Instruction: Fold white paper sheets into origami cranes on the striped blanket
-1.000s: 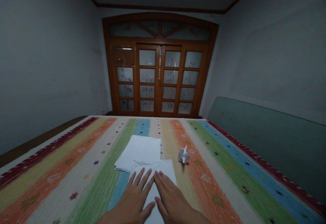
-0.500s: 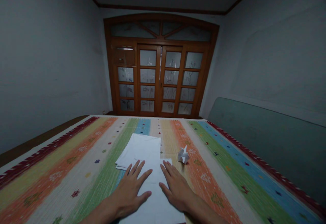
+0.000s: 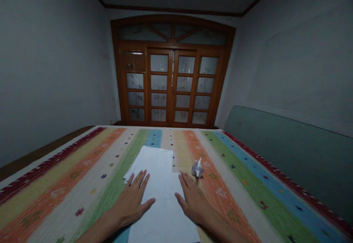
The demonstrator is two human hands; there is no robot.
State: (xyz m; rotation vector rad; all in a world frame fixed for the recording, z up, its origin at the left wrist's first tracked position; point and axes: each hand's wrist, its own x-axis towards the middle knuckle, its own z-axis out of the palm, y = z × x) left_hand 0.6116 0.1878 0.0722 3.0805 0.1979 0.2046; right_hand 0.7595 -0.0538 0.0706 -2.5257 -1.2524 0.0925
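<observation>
We see a white sheet (image 3: 164,213) flat on the striped cloth (image 3: 68,199), between the two hands. The left hand (image 3: 136,197) and right hand (image 3: 193,199) lie palm-down along its sides, fingers extended and gripping nothing, a placement that presumably keeps it flat. Beyond, we find a white stack (image 3: 157,158), its boundary with the sheet unclear; a folded paper figure (image 3: 197,168) stands apart, near the right fingertips.

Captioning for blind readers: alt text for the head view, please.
Left hand and right hand, palms down, at opposite edges of a white rectangular paper sheet on multicoloured striped cloth; a small pale folded-paper figure stands nearby.
</observation>
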